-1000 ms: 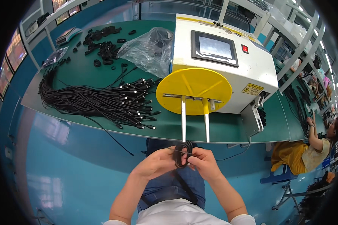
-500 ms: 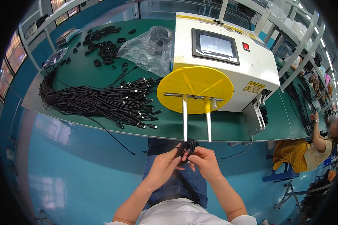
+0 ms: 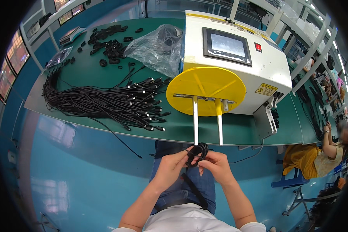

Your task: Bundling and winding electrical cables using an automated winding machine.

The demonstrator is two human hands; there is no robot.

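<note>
A small coil of black cable (image 3: 202,147) hangs between my hands, in front of the table edge. My left hand (image 3: 173,165) pinches the coil's left side with its fingertips. On the other side, the thumb and fingers of my right hand (image 3: 215,165) close on the coil, and a strand crosses its middle between them. Just above the coil end the two prongs (image 3: 196,121) of a yellow disc (image 3: 185,83), mounted on a white machine (image 3: 236,73). A big bundle of black cables (image 3: 92,102) with light-tipped plugs lies on the green table to the left.
Behind the bundle lie small black coils (image 3: 112,50) and a clear plastic bag (image 3: 154,50). One loose cable (image 3: 121,141) dangles over the table's front edge (image 3: 85,124). A seated person (image 3: 324,158) works at the far right.
The coil has turned to show its open ring, and my fingers have shifted to its two sides. The whole view has moved slightly, so the table and machine sit a little farther right.
</note>
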